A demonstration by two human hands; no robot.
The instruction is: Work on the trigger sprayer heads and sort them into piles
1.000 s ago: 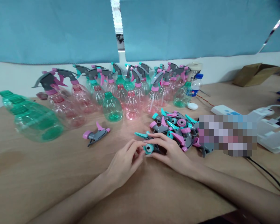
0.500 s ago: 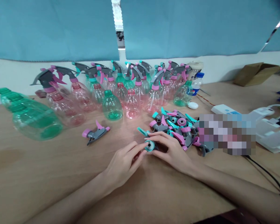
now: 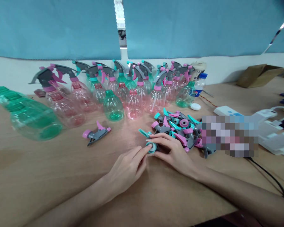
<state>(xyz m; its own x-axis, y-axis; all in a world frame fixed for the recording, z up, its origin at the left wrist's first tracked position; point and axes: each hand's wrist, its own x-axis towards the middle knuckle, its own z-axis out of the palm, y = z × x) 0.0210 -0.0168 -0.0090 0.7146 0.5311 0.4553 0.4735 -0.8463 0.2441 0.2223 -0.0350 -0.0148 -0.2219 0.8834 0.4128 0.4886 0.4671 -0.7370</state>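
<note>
Closed in the grip of the right hand [image 3: 177, 154], thumb below and fingers curled over the top: a grey spray head [image 3: 152, 147] with a teal collar, held low over the tabletop [image 3: 61, 179], touching it or just clear, cannot tell which. Collar end turned toward the camera and a little leftward, open ring showing. Long axis running from that collar away and up-left to the teal trigger tip [image 3: 144, 132], so pointing toward the bottles. Left of the collar and touching it, the left hand [image 3: 126, 168], fingers stretched out and unclenched, index tip laid on the ring's rim, holding nothing of its own. Both hands equally close to the piece, right around the body, left at the mouth. Just beyond the right knuckles, a heap of loose spray heads [image 3: 182, 126] in grey, teal and pink. Farther left, apart from both hands, a single pink-collared spray head [image 3: 96, 134] lying on its side. Beyond, upright and uncapped, a green bottle [image 3: 113, 108] and a pink bottle [image 3: 133, 108] side by side, nearer the left hand than the right. Behind them, a row of capped spray bottles [image 3: 142, 85]. At far left, green bottles [image 3: 30, 118] lying down.
</note>
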